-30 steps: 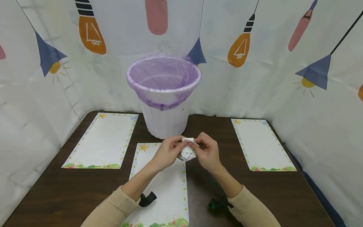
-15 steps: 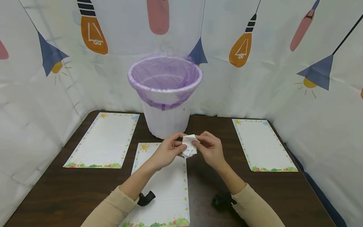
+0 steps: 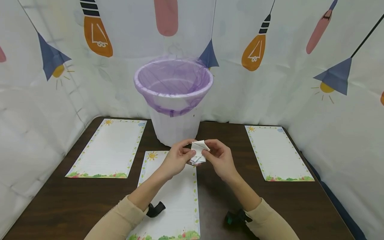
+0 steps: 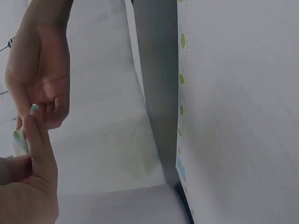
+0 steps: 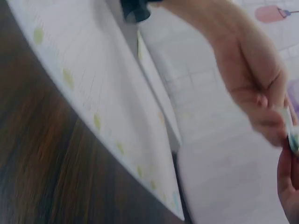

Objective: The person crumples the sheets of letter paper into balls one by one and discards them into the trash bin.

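A small folded piece of white paper (image 3: 199, 152) is held up between both hands in front of the bin. My left hand (image 3: 177, 158) pinches its left side, thumb on the near face. My right hand (image 3: 220, 158) grips the right edge between thumb and fingers. The left wrist view shows my left hand (image 4: 35, 186) and right hand (image 4: 42, 79) meeting at the paper (image 4: 19, 142), which has a green printed mark. In the right wrist view the fingers hide most of the paper (image 5: 293, 140).
A white bin (image 3: 177, 128) with a purple liner (image 3: 171, 108) stands at the back of the dark table (image 3: 45, 203). Bordered sheets lie at left (image 3: 106, 150), right (image 3: 279, 155) and centre (image 3: 174, 200), the last under the left forearm. A patterned curtain (image 3: 120, 86) surrounds the table.
The folded paper has risen slightly, and more of its upper face shows between the thumbs. The right thumb moved away from the left thumb towards the paper's right edge.
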Available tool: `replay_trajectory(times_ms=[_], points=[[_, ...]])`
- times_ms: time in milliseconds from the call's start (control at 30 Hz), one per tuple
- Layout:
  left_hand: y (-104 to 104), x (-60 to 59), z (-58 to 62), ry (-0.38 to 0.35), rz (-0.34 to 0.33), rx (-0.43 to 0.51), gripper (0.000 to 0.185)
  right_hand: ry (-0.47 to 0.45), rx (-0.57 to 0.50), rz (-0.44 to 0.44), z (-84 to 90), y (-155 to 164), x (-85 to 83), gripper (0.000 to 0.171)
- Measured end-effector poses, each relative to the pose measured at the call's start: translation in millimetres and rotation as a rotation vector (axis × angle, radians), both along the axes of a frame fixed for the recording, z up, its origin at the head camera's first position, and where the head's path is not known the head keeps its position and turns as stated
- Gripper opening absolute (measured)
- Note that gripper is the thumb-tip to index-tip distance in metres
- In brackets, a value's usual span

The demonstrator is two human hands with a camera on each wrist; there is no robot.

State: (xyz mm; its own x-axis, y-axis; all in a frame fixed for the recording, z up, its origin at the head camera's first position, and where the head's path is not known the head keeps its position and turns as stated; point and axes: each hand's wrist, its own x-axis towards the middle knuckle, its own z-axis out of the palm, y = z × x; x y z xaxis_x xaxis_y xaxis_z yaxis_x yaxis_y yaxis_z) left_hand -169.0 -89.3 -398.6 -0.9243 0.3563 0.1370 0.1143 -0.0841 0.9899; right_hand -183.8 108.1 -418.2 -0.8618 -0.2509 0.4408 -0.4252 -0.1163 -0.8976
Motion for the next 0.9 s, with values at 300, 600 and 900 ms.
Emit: replay_trajectory(times_ms=[300,600,900], points=[[2.2,-1.1,-5.6,-0.105,-0.001,0.061,0.029,0.0,-0.058,-0.087,3.8,-6.9,-2.0,0.009],[0.8,-3.0,1.6,-0.316,0.02,0.15,0.034,0.173,-0.013,-0.118,-3.8,-9.5,2.0,0.009],[-3.6,-0.6,9.3,-0.244,0.01,0.145,0.037,0.089,-0.028,-0.155,-8.4,-6.7,0.0,0.022]])
